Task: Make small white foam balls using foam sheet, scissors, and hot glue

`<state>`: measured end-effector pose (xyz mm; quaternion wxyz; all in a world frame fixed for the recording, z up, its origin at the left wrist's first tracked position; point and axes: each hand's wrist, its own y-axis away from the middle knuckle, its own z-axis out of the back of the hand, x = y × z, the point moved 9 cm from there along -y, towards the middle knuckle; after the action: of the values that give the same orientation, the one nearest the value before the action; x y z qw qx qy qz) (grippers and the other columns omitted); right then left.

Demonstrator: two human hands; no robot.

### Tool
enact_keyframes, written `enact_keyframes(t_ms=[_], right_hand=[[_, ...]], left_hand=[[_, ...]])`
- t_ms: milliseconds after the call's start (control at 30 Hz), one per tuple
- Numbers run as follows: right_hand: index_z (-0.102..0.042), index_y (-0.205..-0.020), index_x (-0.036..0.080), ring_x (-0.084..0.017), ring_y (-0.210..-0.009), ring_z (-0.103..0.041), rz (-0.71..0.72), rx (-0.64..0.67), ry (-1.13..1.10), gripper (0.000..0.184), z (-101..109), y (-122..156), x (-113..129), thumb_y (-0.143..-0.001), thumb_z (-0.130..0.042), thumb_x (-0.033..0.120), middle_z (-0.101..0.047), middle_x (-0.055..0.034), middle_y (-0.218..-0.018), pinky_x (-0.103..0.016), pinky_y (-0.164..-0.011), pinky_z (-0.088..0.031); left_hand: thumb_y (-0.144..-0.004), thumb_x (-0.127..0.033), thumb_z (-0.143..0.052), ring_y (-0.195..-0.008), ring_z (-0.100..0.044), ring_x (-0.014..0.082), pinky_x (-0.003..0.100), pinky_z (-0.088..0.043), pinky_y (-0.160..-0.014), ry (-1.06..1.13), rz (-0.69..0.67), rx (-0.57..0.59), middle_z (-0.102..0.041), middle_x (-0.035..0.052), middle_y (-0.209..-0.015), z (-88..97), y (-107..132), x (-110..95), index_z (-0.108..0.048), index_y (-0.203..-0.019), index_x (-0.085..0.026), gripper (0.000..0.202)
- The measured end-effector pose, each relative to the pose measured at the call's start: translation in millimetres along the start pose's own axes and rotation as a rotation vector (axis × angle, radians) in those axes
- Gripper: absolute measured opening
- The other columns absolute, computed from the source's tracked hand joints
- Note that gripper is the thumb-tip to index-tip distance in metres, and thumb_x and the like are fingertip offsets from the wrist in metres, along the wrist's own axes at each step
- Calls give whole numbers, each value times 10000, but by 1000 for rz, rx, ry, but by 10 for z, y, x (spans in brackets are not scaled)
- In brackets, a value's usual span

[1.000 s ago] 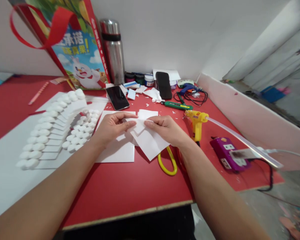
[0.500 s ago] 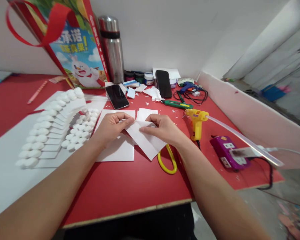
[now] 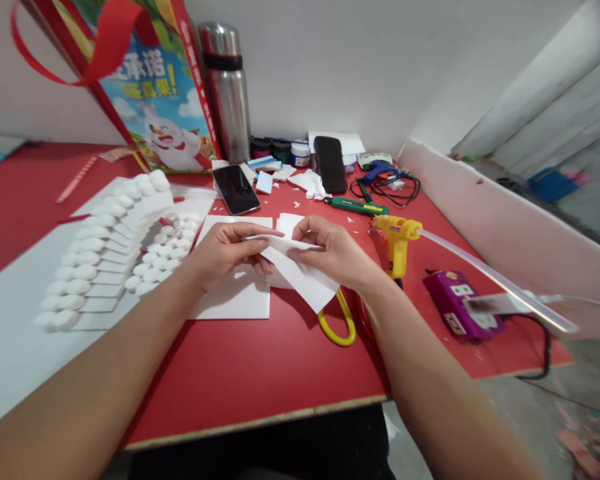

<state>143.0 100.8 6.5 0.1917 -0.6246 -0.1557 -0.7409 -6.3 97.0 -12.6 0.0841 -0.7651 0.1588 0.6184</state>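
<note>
A folded sheet of white paper (image 3: 307,277) is held up between both hands above the red table (image 3: 260,380). My left hand (image 3: 233,250) pinches its left end between thumb and fingers. On the right side, my right hand (image 3: 325,247) grips the paper's upper edge, with the fingertips partly hidden behind it. Beneath my left hand lies a flat white board (image 3: 230,303), and more white paper (image 3: 286,223) rests just behind the hands. The yellow handle of a pair of scissors (image 3: 341,337) shows below my right hand; the rest is covered.
To the left is a white piece lined with cotton balls (image 3: 87,257). A yellow glue gun (image 3: 397,243), a green cutter (image 3: 357,205) and a purple power strip (image 3: 460,303) are on the right. Behind stand two phones (image 3: 236,190), a steel flask (image 3: 229,93) and a gift bag (image 3: 167,100).
The fingers of my left hand have stretched further along the paper's upper edge. The paper has tilted and its lower corner has risen slightly to the right.
</note>
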Motion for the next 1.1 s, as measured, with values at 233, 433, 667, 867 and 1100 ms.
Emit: enact_keyframes(t_ms=[233, 433, 667, 867, 1100], right_hand=[[-615, -943, 170, -127, -811, -616, -4, 234, -153, 320, -13, 114, 144, -724, -847, 200, -656, -18, -939, -226, -661, -471], [-609, -963, 187, -146, -690, -653, -186, 144, -423, 523, -106, 92, -49, -823, -745, 673, -667, -15, -810, -242, -591, -481], [-588, -687, 167, -44, -476, -458, -97, -44, -130, 464, -52, -24, -75, -817, -802, 557, -561, 52, -580, -176, -442, -336], [-630, -768, 158, -105, -521, -669, -179, -157, -311, 330, 59, 5, -152, -789, -849, 405, -752, -40, -662, -199, -516, -531], [-602, -715, 167, -120, -458, -669, -117, -238, -308, 351, 145, 21, -122, -733, -893, 361, -745, -39, -606, -180, -428, -508]], left_hand=[[-786, -122, -753, -585, -717, 145, 215, -581, -613, 94, -103, 35, -745, 67, -646, 13, 22, -116, -838, -762, -149, 92], [-843, -112, -700, -577, -665, 127, 217, -527, -582, -67, -121, 173, -716, 55, -655, -167, 55, -135, -817, -777, -145, 138], [-854, -70, -623, -566, -590, 101, 201, -425, -537, -190, -112, 167, -682, 31, -626, -204, 68, -94, -793, -788, -154, 201], [-822, -75, -625, -572, -603, 111, 211, -418, -540, -156, -52, 176, -681, 32, -612, -211, 70, -10, -783, -778, -151, 181], [-821, -82, -623, -564, -597, 114, 214, -404, -522, -162, -49, 185, -681, 33, -624, -208, 60, 13, -776, -777, -150, 173]])
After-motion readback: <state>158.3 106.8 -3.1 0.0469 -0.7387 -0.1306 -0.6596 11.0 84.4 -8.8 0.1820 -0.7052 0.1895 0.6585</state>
